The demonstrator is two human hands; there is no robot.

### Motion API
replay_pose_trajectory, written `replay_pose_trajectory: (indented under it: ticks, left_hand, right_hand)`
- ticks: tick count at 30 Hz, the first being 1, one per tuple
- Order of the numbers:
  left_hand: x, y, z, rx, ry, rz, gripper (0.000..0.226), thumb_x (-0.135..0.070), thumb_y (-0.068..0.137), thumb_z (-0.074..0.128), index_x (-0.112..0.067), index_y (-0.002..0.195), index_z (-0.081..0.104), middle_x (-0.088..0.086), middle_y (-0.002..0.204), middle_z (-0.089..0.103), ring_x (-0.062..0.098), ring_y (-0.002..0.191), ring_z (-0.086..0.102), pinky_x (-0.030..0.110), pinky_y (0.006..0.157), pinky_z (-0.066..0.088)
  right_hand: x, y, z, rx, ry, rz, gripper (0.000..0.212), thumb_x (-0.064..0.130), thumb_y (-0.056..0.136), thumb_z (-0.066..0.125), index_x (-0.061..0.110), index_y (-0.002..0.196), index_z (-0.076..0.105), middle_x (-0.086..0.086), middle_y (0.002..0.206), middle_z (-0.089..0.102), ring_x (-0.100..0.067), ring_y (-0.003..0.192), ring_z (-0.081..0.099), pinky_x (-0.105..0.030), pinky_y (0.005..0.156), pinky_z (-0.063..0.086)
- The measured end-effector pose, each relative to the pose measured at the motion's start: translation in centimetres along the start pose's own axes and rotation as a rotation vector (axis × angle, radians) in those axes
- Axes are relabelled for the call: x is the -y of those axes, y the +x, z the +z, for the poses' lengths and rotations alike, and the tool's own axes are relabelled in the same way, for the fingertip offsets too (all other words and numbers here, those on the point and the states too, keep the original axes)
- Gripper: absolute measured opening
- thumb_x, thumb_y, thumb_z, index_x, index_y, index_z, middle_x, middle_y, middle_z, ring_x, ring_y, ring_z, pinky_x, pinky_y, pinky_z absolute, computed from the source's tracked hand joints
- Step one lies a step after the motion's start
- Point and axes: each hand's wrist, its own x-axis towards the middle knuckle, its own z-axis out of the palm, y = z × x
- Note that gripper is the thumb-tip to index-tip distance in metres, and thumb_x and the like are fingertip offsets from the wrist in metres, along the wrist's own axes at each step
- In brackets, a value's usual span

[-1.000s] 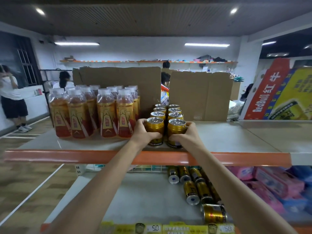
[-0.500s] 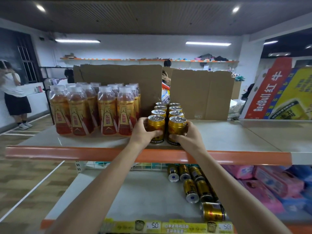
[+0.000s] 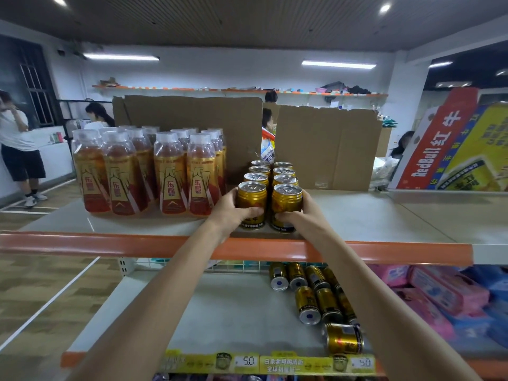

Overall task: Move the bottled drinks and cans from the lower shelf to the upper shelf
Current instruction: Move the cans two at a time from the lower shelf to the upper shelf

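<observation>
Two rows of gold cans stand upright on the upper shelf (image 3: 371, 215). My left hand (image 3: 229, 213) grips the front left can (image 3: 252, 200) and my right hand (image 3: 299, 215) grips the front right can (image 3: 286, 203); both cans rest on the shelf near its orange front edge. Left of them stand several orange-labelled bottled drinks (image 3: 148, 171) in clear wrap. On the lower shelf (image 3: 220, 312) several gold cans (image 3: 316, 295) lie on their sides, one (image 3: 343, 338) near the front edge.
Brown cardboard sheets (image 3: 324, 149) stand at the back of the upper shelf. A RedBull carton (image 3: 450, 144) leans at the right. Pink and blue packs (image 3: 445, 295) fill the lower shelf's right side. People stand at the left and behind the cardboard.
Both hands have stayed on the two front cans, pushing them slightly back towards the rows behind. The camera view shifted a little.
</observation>
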Motion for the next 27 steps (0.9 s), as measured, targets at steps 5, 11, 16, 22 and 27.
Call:
replay_pose_trajectory:
  ticks: [5, 11, 16, 22, 27]
  left_hand:
    - [-0.07, 0.09, 0.03, 0.018, -0.07, 0.001, 0.068, -0.016, 0.069, 0.085, -0.017, 0.13, 0.054, 0.002, 0.121, 0.066, 0.019, 0.115, 0.06, 0.038, 0.102, 0.046]
    - [0.11, 0.17, -0.08, 0.041, -0.08, 0.012, 0.071, -0.02, 0.067, 0.085, -0.017, 0.13, 0.054, 0.002, 0.121, 0.066, 0.018, 0.115, 0.06, 0.037, 0.102, 0.046]
    - [-0.01, -0.03, 0.06, 0.052, -0.048, 0.027, 0.074, -0.029, 0.061, 0.086, -0.019, 0.129, 0.056, 0.0, 0.12, 0.068, 0.017, 0.114, 0.061, 0.04, 0.104, 0.045]
    - [0.06, 0.06, 0.39, 0.038, -0.017, 0.054, 0.069, -0.029, 0.062, 0.087, -0.021, 0.124, 0.059, 0.0, 0.118, 0.069, 0.018, 0.113, 0.062, 0.042, 0.104, 0.047]
    - [0.2, 0.17, 0.48, 0.035, -0.007, 0.058, 0.06, -0.024, 0.069, 0.086, -0.021, 0.123, 0.059, 0.0, 0.118, 0.069, 0.017, 0.112, 0.062, 0.042, 0.104, 0.047]
  right_hand:
    - [-0.12, 0.09, 0.02, 0.008, 0.002, 0.036, 0.072, 0.019, 0.067, 0.076, 0.026, 0.133, 0.048, 0.007, 0.117, 0.066, -0.012, 0.107, 0.063, -0.044, 0.099, 0.052]
    - [-0.1, 0.21, -0.02, 0.007, -0.02, 0.059, 0.064, 0.013, 0.074, 0.077, 0.024, 0.131, 0.049, 0.004, 0.111, 0.067, -0.014, 0.099, 0.066, -0.047, 0.095, 0.054]
    - [-0.06, 0.21, 0.01, 0.012, -0.02, 0.058, 0.066, 0.017, 0.071, 0.077, 0.024, 0.131, 0.051, 0.005, 0.115, 0.067, -0.014, 0.104, 0.064, -0.046, 0.097, 0.053]
    - [0.18, -0.06, 0.16, 0.008, -0.032, 0.057, 0.073, 0.03, 0.061, 0.074, 0.024, 0.13, 0.051, 0.003, 0.112, 0.067, -0.017, 0.1, 0.065, -0.046, 0.095, 0.054]
    - [0.32, -0.3, 0.35, 0.005, -0.055, 0.064, 0.076, 0.032, 0.062, 0.073, 0.024, 0.133, 0.048, 0.001, 0.115, 0.066, -0.021, 0.104, 0.064, -0.046, 0.096, 0.053]
